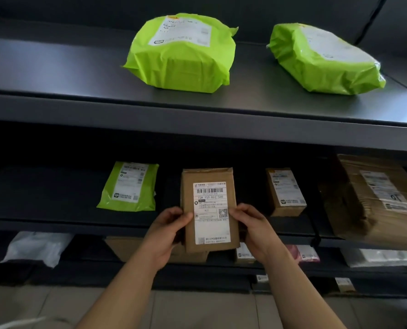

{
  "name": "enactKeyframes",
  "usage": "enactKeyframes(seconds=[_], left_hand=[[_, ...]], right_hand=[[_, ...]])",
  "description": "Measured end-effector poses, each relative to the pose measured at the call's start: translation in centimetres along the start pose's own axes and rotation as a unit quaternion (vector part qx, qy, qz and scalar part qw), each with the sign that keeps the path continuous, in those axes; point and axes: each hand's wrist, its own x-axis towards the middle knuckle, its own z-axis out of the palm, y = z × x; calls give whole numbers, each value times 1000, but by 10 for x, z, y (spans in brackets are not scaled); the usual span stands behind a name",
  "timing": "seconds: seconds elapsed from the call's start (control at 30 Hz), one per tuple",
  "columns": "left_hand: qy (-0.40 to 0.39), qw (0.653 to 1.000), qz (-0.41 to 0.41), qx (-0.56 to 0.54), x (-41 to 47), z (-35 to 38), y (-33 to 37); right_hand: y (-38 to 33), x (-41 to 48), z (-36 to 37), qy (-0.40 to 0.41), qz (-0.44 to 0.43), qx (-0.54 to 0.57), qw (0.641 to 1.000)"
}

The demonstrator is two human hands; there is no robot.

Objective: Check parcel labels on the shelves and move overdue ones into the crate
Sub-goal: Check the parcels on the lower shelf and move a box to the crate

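- Both hands grip one cardboard parcel: left hand and right hand clamp its side edges, label facing me.
- It hangs before the middle shelf.

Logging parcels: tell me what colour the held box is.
Brown cardboard box, white label; head view.
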Motion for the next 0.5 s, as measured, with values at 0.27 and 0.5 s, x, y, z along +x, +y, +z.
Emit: enactKeyframes(seconds=[0.27, 0.5], left_hand=[[-1, 999, 22, -29, -10, 0, -14], [24, 998, 21, -50, -18, -1, -16]], right_hand=[[5, -13, -7, -13, -7, 23, 1000], [9, -18, -3, -20, 4, 35, 999]])
